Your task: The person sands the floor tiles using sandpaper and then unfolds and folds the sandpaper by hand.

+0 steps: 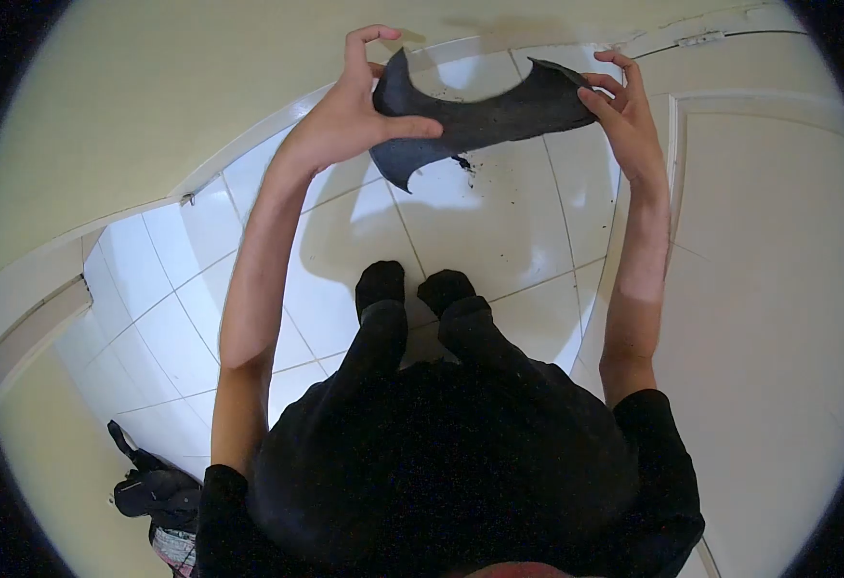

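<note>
A dark grey, curved piece of thin sheet material [499, 120] with pointed corners and concave cut-outs is stretched between my hands above the floor. I cannot make out what kind of thing it is. My left hand [350, 116] grips its left end, with the thumb across the near face and the index finger raised. At the other end, my right hand [624, 116] pinches the upper right corner between thumb and fingers. Black crumbs [464, 165] lie on the floor below the sheet.
White floor tiles [345, 231] extend around my feet in black socks [381, 279]. A pale door [769, 289] stands at the right, and a cream wall [181, 106] at the left and ahead. Dark items [157, 489] are heaped at the lower left.
</note>
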`<state>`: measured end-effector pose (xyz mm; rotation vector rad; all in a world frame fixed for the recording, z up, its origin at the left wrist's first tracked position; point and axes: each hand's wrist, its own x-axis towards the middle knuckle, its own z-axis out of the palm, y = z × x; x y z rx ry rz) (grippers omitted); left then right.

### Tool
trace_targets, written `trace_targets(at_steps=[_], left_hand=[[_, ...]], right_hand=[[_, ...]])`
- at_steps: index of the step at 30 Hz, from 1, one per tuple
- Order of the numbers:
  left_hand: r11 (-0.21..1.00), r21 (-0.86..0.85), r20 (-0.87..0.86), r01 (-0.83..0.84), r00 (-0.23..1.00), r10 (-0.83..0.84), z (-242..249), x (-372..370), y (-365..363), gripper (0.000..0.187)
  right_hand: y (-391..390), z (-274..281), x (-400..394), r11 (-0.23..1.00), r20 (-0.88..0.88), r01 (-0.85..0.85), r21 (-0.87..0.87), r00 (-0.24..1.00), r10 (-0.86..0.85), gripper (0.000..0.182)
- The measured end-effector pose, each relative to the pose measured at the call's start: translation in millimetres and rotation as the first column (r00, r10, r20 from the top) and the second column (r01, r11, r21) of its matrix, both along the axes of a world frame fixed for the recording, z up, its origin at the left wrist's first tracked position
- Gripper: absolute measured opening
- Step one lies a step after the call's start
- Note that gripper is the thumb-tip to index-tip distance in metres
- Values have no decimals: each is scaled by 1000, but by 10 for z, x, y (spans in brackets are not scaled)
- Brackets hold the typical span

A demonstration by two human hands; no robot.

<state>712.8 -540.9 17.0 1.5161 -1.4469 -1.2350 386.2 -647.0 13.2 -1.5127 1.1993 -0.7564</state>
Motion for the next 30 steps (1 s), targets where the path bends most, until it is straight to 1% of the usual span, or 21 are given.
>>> trace_targets(at_steps=[3, 6, 7, 10, 13, 16, 18, 19, 22, 24, 25, 27, 28, 30], left_hand=[[994, -91, 83, 59, 995, -51, -40, 36, 103, 98], [975, -205, 397, 90, 918, -1, 147, -79, 236, 83], [979, -192, 404, 69, 915, 14, 170, -111, 256, 79], [988, -156, 421, 10, 905, 57, 210, -158, 264, 69], [990, -136, 454, -44, 885, 101, 232, -170, 248, 64], [983, -167, 513, -71, 845, 148, 241, -178, 227, 63], [976, -208, 530, -64, 832, 168, 216, -129, 199, 62], [974, -215, 529, -67, 830, 174, 208, -111, 187, 62], [972, -221, 530, -76, 828, 185, 212, -79, 153, 63], [977, -198, 537, -81, 825, 177, 233, -62, 134, 64], [972, -226, 548, -68, 816, 185, 242, -55, 129, 63], [959, -281, 571, -39, 797, 199, 263, -42, 128, 62], [958, -284, 557, -41, 806, 200, 284, -34, 129, 61], [956, -291, 531, -47, 823, 202, 333, -22, 123, 60]], right_hand=[[15, -297, -70, 992, 84, 74, 103, 993, -83, 47], [99, -567, -67, 996, 194, 74, 51, 977, -82, 36], [148, -616, -25, 992, 139, 119, -52, 984, -110, 26], [143, -766, -95, 995, 158, 5, -99, 987, 11, 22], [163, -808, -139, 989, 351, -19, 145, 936, -33, 26], [217, -713, -90, 901, 527, -102, 421, 837, -151, 32], [254, -685, -167, 950, 381, -191, 248, 921, 86, 37], [266, -681, -196, 954, 285, -248, 166, 939, 194, 40], [276, -748, -181, 975, 38, -219, -46, 974, 221, 45], [273, -783, -191, 969, -12, -242, -43, 970, 242, 47], [275, -784, -185, 967, -37, -253, -42, 967, 252, 49], [319, -695, -133, 965, 58, -262, -28, 963, 263, 45], [348, -640, -104, 964, 105, -267, -20, 958, 268, 44], [380, -622, -83, 953, -52, -266, -146, 964, 261, 37]])
